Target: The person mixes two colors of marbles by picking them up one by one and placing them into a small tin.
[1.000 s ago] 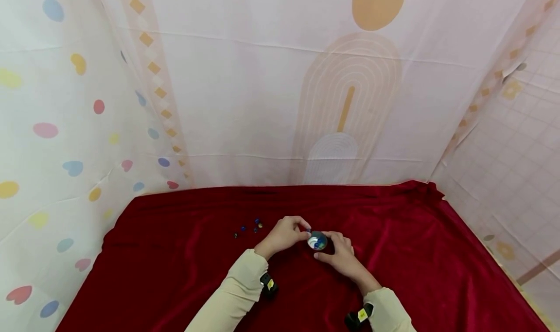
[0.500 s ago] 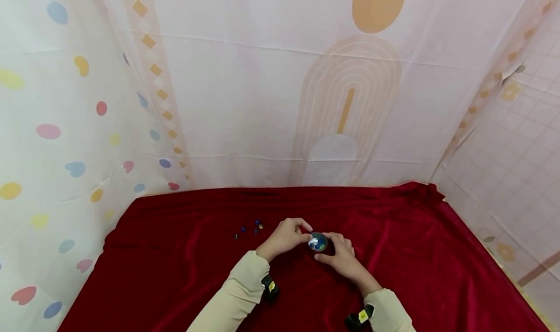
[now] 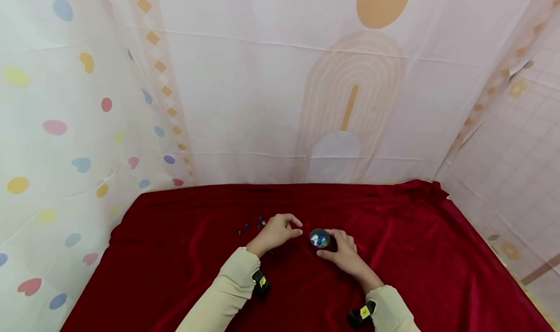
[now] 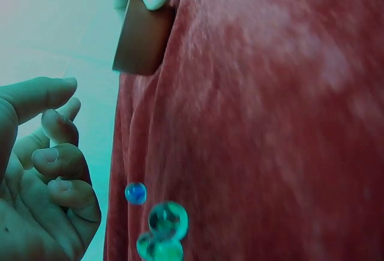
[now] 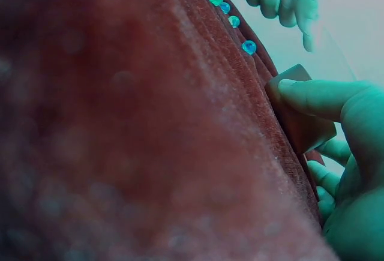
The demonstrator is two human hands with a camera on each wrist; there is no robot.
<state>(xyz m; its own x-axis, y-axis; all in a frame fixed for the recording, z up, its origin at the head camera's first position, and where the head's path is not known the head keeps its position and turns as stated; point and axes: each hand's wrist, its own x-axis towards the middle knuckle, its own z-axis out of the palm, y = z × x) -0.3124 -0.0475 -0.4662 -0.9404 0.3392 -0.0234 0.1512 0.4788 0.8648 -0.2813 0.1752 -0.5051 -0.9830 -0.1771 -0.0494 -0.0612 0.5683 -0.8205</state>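
Though hidden from both wrist views, marbles (image 3: 320, 241) inside the cup (image 4: 144, 39); right hand (image 3: 343, 251) around it, left hand (image 3: 278, 231) loose.

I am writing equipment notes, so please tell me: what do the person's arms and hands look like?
Cream sleeves cover both forearms. At each wrist sits a black device with a yellow label. The left hand and right hand are bare, without gloves.

The left hand (image 3: 275, 233) has drawn back leftward from the cup (image 4: 143, 42), seemingly empty.
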